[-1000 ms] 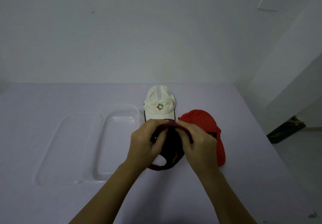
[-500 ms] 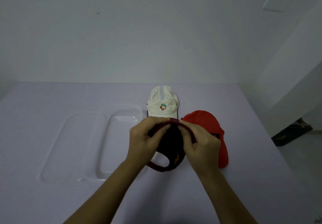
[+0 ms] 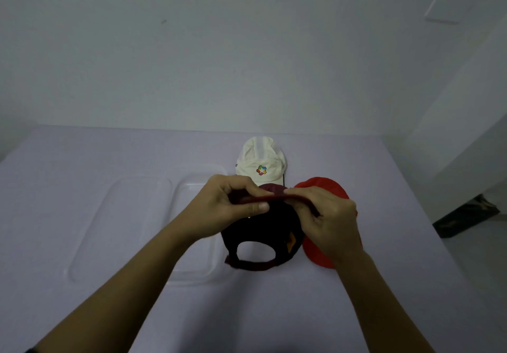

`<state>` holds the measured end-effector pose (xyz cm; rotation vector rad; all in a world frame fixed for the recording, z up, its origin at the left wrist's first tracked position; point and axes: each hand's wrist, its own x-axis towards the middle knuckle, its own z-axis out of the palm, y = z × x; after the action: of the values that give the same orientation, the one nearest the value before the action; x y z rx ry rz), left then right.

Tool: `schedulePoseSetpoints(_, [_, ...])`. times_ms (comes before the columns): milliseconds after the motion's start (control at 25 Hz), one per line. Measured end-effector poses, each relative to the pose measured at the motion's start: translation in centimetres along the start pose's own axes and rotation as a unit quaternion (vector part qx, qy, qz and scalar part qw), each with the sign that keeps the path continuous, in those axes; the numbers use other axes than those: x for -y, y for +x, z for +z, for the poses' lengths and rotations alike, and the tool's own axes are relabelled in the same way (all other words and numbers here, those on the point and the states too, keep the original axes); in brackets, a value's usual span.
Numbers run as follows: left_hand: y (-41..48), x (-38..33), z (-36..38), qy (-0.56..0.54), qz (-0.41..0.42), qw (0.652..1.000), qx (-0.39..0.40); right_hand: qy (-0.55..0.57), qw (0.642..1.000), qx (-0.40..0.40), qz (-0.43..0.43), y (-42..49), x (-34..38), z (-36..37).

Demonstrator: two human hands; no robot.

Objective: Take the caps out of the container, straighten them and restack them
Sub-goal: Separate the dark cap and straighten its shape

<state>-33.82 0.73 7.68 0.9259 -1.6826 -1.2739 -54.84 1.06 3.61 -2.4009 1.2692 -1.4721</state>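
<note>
Dark maroon cap (image 3: 263, 232) at frame centre, raised off the desk (image 3: 82, 160). Pinched at its front edge by left hand (image 3: 227, 210) and right hand (image 3: 326, 221), fingers closed tight on the fabric, probably to pull the brim straight. White cap (image 3: 260, 160) above, red cap (image 3: 323, 188) right, empty clear container (image 3: 192, 275) left.

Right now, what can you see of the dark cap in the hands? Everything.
The dark maroon cap looks like soft fabric, its black inside facing the camera. The left hand and right hand pinch its upper edge side by side. An arched rear opening with a strap hangs at the bottom, near or on the table; an orange tag shows inside.
</note>
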Motion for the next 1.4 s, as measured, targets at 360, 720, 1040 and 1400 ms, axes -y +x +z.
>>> schedulePoseSetpoints(360, [0.0, -0.9, 1.9, 0.153, 0.140, 0.964, -0.167, 0.045, 0.998, 0.007, -0.038, 2.2, 0.0, -1.4])
schedulePoseSetpoints(720, [-0.1, -2.1, -0.2, -0.065, 0.053, 0.996, 0.042, 0.093, 0.991, 0.052, -0.078, 3.2, 0.1, -1.9])
schedulePoseSetpoints(1040, [-0.3, -1.1, 1.0, 0.134, 0.084, 0.982, -0.104, 0.008, 0.999, 0.002, -0.036, 3.0, -0.2, -2.0])
schedulePoseSetpoints(1400, [-1.0, 0.1, 4.1, 0.211, 0.100, 0.908, -0.348, -0.035, 0.990, -0.137, -0.010, 2.3, 1.5, -0.9])
